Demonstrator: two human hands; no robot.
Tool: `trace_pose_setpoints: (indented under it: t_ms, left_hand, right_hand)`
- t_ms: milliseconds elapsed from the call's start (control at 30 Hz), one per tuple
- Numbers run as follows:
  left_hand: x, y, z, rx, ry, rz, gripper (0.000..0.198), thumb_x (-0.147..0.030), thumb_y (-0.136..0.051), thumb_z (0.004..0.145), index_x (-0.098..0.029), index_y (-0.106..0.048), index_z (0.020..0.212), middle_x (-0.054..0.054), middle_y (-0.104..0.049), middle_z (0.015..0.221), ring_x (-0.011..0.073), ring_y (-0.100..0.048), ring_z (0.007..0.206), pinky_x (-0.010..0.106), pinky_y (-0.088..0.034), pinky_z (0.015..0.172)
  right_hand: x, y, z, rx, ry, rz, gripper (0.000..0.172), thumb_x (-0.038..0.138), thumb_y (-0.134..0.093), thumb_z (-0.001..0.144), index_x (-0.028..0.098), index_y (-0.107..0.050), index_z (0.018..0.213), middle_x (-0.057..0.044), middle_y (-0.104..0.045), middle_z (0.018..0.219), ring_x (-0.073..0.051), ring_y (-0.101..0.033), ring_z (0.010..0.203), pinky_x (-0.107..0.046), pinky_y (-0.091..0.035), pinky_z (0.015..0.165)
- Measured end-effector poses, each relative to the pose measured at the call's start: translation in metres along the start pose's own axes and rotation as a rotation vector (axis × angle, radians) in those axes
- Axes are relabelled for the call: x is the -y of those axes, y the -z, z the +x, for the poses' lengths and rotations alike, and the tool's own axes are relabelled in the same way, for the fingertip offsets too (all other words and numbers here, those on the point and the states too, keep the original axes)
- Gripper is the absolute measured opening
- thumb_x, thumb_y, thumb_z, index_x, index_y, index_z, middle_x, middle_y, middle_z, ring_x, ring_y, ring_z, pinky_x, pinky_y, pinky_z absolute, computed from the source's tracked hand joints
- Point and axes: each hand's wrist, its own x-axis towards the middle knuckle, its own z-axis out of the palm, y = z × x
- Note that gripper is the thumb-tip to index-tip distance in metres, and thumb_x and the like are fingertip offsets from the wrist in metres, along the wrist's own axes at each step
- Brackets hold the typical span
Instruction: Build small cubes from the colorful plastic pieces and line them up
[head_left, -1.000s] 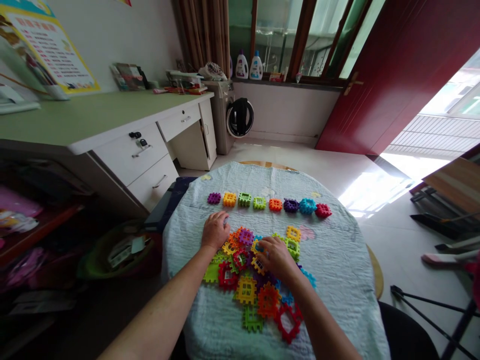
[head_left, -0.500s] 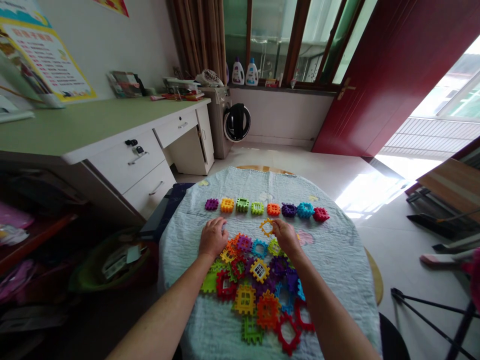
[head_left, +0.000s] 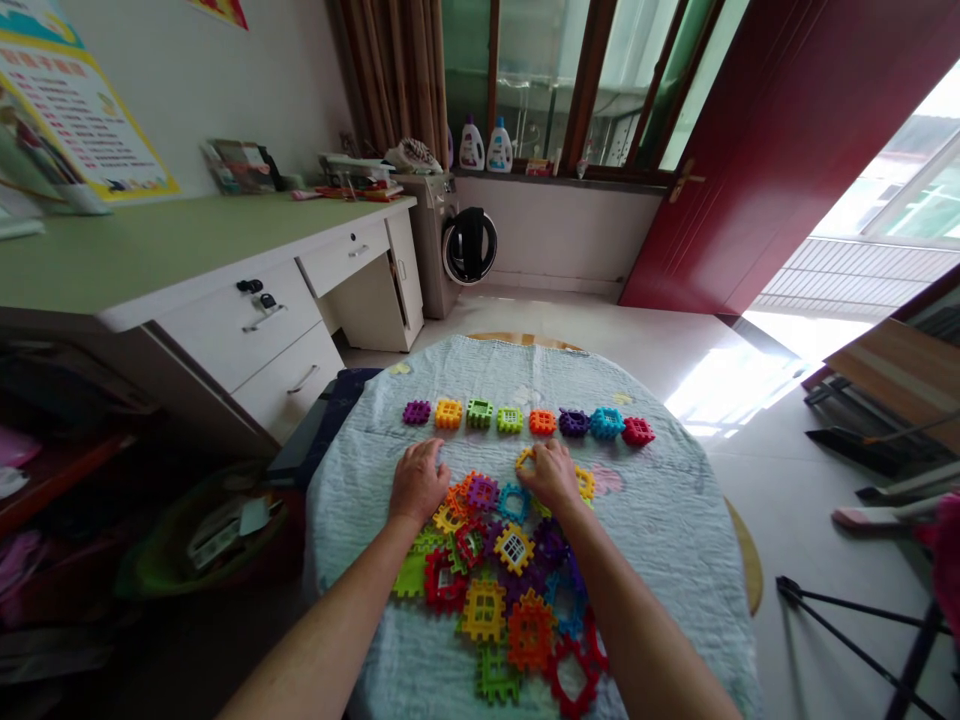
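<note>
A pile of flat, toothed plastic building tiles (head_left: 504,570) in many colours lies on a round table under a pale blue cloth (head_left: 675,510). Behind the pile stands a row of several small assembled cubes (head_left: 525,420), from purple at the left to red at the right. My left hand (head_left: 417,482) rests, fingers curled, on the cloth at the pile's left rear edge; I cannot make out anything in it. My right hand (head_left: 551,472) is closed on a yellow-orange tile (head_left: 524,458) just behind the pile, near a yellow tile (head_left: 586,483).
A green-topped desk with white drawers (head_left: 247,320) stands at the left. A small washing machine (head_left: 457,240) and two detergent bottles (head_left: 484,146) are by the window. A red door (head_left: 780,150) is open at the right. Dark stands (head_left: 862,620) sit on the floor at the right.
My right hand left the middle of the pile, lifted a yellow-orange tile toward the cube row, then lowered it to the cloth. My left hand stayed at the pile's left edge.
</note>
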Motion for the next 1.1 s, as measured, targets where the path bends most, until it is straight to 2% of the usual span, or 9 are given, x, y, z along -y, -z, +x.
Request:
trace_pose_setpoints:
  t_ms: [100, 200, 300, 367, 567, 800, 1000, 1100]
  left_hand:
    - [0.001, -0.001, 0.000, -0.004, -0.005, -0.005, 0.039, -0.019, -0.050, 0.079, -0.017, -0.059, 0.117, 0.012, -0.065, 0.119, 0.0278, -0.055, 0.114, 0.042, -0.042, 0.102]
    - [0.001, -0.001, 0.000, -0.008, -0.005, -0.008, 0.036, -0.020, -0.049, 0.079, -0.017, -0.060, 0.114, 0.011, -0.066, 0.117, 0.0280, -0.055, 0.112, 0.042, -0.043, 0.100]
    - [0.001, -0.001, 0.000, -0.016, -0.007, -0.013, 0.034, -0.019, -0.049, 0.079, -0.018, -0.060, 0.111, 0.011, -0.066, 0.115, 0.0278, -0.055, 0.112, 0.041, -0.044, 0.099]
    - [0.001, -0.001, 0.001, -0.020, -0.013, -0.015, 0.034, -0.019, -0.049, 0.079, -0.017, -0.060, 0.110, 0.011, -0.066, 0.115, 0.0278, -0.055, 0.111, 0.041, -0.044, 0.100]
    - [0.001, -0.001, 0.001, -0.025, -0.022, -0.015, 0.033, -0.018, -0.049, 0.078, -0.018, -0.060, 0.109, 0.011, -0.066, 0.114, 0.0275, -0.056, 0.110, 0.042, -0.044, 0.100]
    - [0.000, -0.002, 0.001, -0.026, -0.026, 0.010, 0.031, -0.018, -0.049, 0.079, -0.019, -0.060, 0.108, 0.010, -0.066, 0.114, 0.0273, -0.056, 0.110, 0.040, -0.044, 0.100]
    - [0.001, -0.002, 0.000, -0.026, -0.019, 0.006, 0.031, -0.018, -0.049, 0.079, -0.018, -0.060, 0.108, 0.010, -0.066, 0.114, 0.0275, -0.056, 0.110, 0.040, -0.043, 0.099]
    - [0.001, -0.002, 0.000, -0.028, -0.016, 0.002, 0.032, -0.018, -0.049, 0.079, -0.018, -0.060, 0.108, 0.010, -0.066, 0.115, 0.0273, -0.056, 0.111, 0.040, -0.043, 0.100]
  right_hand:
    - [-0.020, 0.008, 0.003, -0.064, 0.033, 0.091, 0.031, 0.035, -0.068, 0.074, 0.017, -0.069, 0.099, -0.010, -0.059, 0.099, -0.024, -0.053, 0.092, -0.034, -0.040, 0.084]
    - [-0.057, 0.026, 0.003, -0.138, 0.065, 0.164, 0.041, 0.030, -0.070, 0.071, 0.020, -0.068, 0.110, -0.008, -0.058, 0.103, -0.023, -0.052, 0.094, -0.033, -0.041, 0.086]
    - [-0.088, 0.042, -0.001, -0.090, 0.068, 0.169, 0.041, 0.027, -0.072, 0.068, 0.020, -0.069, 0.108, -0.007, -0.059, 0.100, -0.022, -0.053, 0.092, -0.032, -0.041, 0.085]
    - [-0.098, 0.046, -0.005, -0.039, 0.071, 0.157, 0.041, 0.028, -0.073, 0.068, 0.019, -0.069, 0.108, -0.007, -0.059, 0.098, -0.022, -0.054, 0.090, -0.032, -0.041, 0.083]
    - [-0.093, 0.034, -0.017, 0.075, 0.048, 0.047, 0.028, 0.027, -0.074, 0.066, 0.019, -0.072, 0.092, -0.006, -0.059, 0.090, -0.019, -0.052, 0.079, -0.029, -0.039, 0.076]
    - [-0.096, 0.029, -0.014, 0.053, 0.088, 0.013, 0.022, 0.031, -0.075, 0.064, 0.020, -0.070, 0.083, -0.003, -0.058, 0.084, -0.015, -0.050, 0.074, -0.025, -0.037, 0.071]
    - [-0.088, 0.026, -0.015, 0.036, 0.057, -0.043, 0.020, 0.032, -0.069, 0.069, 0.017, -0.068, 0.082, -0.006, -0.058, 0.085, -0.016, -0.049, 0.072, -0.027, -0.037, 0.071]
    - [-0.085, 0.029, -0.019, 0.006, 0.022, -0.107, 0.024, 0.038, -0.066, 0.073, 0.017, -0.068, 0.085, -0.008, -0.060, 0.087, -0.019, -0.051, 0.076, -0.030, -0.037, 0.072]
